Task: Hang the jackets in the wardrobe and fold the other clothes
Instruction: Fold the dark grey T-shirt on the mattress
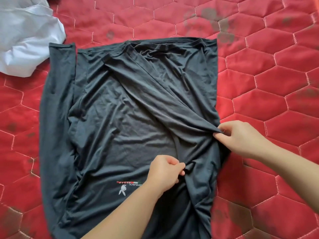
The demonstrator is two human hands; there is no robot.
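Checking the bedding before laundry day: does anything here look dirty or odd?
Yes. The red quilted cover has dark blotchy stains, heaviest beyond the dark shirt near its far right corner, with more along the near edges.

From my seat I see two bare forearms coming in from the lower edge. Neither carries a sleeve, cuff, watch, bracelet or glove as far as the picture reaches. My left hand [164,171] and my right hand [241,137] are bare too, with no rings visible on the fingers that show, and short, plain, unpainted nails.
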